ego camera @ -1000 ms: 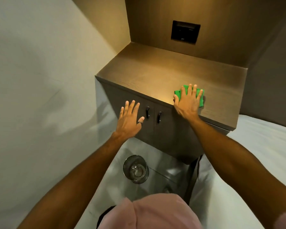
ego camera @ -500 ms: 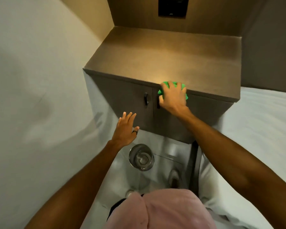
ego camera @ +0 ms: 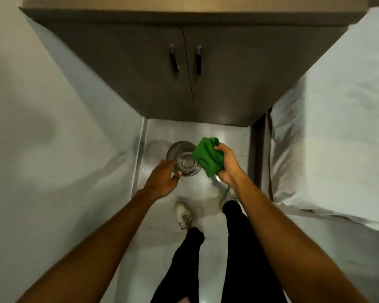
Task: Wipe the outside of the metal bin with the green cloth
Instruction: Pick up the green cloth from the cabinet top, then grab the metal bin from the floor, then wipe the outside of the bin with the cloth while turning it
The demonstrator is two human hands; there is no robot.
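Note:
A small round metal bin [ego camera: 182,157] stands on the pale floor below the cabinet, seen from straight above, its shiny rim and inside showing. My left hand [ego camera: 162,180] grips the bin's near left rim, thumb at the edge. My right hand [ego camera: 227,166] holds a bunched green cloth [ego camera: 207,156] pressed against the bin's right side. Part of the bin's right wall is hidden by the cloth.
A dark wooden cabinet [ego camera: 228,73] with two black door handles [ego camera: 185,60] stands just beyond the bin. A white wall [ego camera: 53,106] runs along the left. A bed with white sheets [ego camera: 337,127] lies on the right. My feet in pale shoes [ego camera: 184,215] stand on the narrow floor.
My right hand lifted the green cloth off the cabinet top and brought it down to the bin. My left hand dropped onto the bin's rim. The view tilted downward.

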